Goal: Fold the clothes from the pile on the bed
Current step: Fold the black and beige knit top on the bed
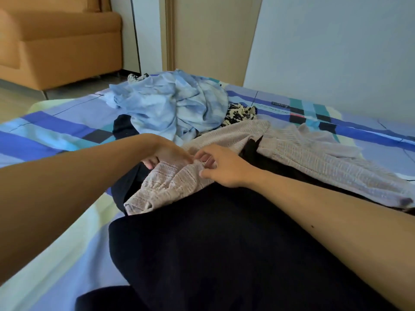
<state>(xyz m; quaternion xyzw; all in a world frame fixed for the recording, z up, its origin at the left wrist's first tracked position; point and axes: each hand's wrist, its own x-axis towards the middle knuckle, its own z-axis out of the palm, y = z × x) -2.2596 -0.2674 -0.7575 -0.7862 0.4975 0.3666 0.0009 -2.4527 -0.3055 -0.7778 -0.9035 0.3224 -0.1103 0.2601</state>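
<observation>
From where I stand, the bed (56, 131) with its blue striped sheet fills most of the room. A big dark garment (213, 243) is spread flat across its near end. Over that lies a pale knitted top (314, 158), its body trailing off to the right and one bunched end (170, 187) crumpled toward the left. The unfolded pile (170, 104) sits further back, topped by a blue tie-dye piece. Both hands meet at that bunched end: the left hand (170, 152) has fingers curled under the cloth, and the right hand (224, 168) pinches its edge between thumb and fingertips. I'd say the job here is sorting out that end. The hands should draw apart along the hem, shake the gathers loose and lay it flat, and lift only the pale cloth so the dark one beneath does not drag.
</observation>
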